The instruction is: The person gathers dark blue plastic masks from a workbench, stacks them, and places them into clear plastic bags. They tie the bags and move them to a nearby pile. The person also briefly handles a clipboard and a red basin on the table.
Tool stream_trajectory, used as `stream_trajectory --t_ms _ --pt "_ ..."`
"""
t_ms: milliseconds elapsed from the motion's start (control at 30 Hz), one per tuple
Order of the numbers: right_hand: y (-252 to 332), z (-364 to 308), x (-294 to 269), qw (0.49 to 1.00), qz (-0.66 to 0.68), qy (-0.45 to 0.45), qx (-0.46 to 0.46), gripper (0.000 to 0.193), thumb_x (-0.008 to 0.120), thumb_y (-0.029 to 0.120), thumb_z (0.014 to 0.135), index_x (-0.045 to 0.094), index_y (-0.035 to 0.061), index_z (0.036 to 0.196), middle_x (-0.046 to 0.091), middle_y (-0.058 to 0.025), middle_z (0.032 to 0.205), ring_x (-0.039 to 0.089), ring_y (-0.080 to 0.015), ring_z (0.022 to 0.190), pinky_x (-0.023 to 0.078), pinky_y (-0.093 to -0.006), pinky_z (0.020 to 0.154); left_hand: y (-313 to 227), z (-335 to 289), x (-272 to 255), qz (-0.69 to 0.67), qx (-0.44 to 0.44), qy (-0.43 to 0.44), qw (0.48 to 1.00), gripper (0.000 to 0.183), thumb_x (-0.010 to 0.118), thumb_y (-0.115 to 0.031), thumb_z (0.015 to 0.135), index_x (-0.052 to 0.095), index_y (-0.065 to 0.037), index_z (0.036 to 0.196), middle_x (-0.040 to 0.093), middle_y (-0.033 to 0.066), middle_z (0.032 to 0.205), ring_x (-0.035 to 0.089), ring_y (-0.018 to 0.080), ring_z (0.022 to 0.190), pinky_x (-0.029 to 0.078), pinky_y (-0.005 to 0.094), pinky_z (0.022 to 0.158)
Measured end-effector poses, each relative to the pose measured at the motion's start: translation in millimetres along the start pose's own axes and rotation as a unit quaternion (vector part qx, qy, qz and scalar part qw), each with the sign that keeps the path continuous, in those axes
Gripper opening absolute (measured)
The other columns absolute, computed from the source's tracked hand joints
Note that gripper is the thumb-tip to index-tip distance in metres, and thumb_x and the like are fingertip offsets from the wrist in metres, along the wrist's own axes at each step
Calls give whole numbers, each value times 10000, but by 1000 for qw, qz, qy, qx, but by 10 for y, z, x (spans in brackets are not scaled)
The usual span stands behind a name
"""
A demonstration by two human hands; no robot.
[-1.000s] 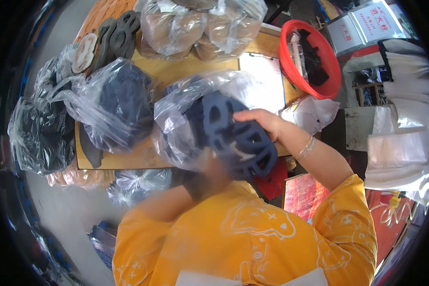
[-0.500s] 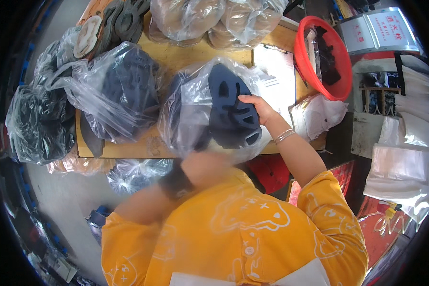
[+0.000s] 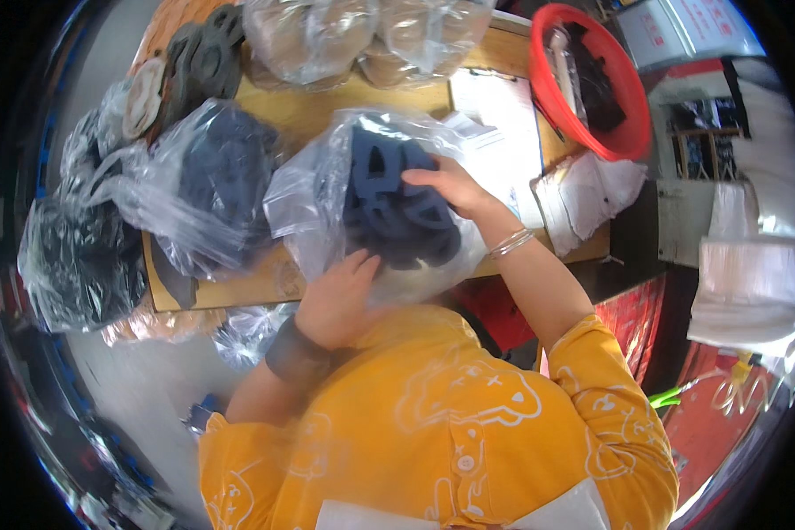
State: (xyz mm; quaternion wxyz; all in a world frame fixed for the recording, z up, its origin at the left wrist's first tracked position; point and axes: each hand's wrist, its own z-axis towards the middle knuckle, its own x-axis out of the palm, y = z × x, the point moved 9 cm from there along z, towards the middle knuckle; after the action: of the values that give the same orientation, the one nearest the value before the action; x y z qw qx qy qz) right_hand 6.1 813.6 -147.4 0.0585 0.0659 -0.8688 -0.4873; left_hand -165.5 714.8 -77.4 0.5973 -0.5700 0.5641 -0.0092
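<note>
Rn R hand has its grip closed on the right edge of navy cutout shoes, in a clear bag at near side of table, w/ L hand by bag's near left, fingers loosely bent, can't tell if holding anything, red tub far right.

A footwear-packing workshop, by its wooden bench: bagged navy clogs at the near edge, bagged tan footwear along the far edge, clipped papers near the right edge
</note>
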Motion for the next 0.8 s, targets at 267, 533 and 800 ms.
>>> stream_trajectory --t_ms 267,533,800 --pt "847 -1175 -510 906 -325 -210 -173 465 683 227 728 603 3 1127 629 -244 1022 609 -377 971 497 -417 868 -1508 348 -95 -69 259 138 954 193 689 -89 756 647 10 916 665 166 972 631 333 923 489 376 826" --pt "-574 -5064 -985 688 -216 -664 -198 392 680 177 789 595 57 1152 608 -159 1105 570 -341 1052 469 -406 905 -3509 651 1215 -95 504 303 803 246 604 -11 761 638 21 1003 656 135 1013 629 255 895 489 342 812" --pt "-2461 -7285 325 428 -36 -850 305 796 653 407 830 342 -102 1358 345 -300 1414 267 -426 1360 205 -475 1124 -5277 -79 4338 -15 554 421 718 513 564 -272 925 463 43 1317 491 202 1335 481 290 1223 370 356 1024"
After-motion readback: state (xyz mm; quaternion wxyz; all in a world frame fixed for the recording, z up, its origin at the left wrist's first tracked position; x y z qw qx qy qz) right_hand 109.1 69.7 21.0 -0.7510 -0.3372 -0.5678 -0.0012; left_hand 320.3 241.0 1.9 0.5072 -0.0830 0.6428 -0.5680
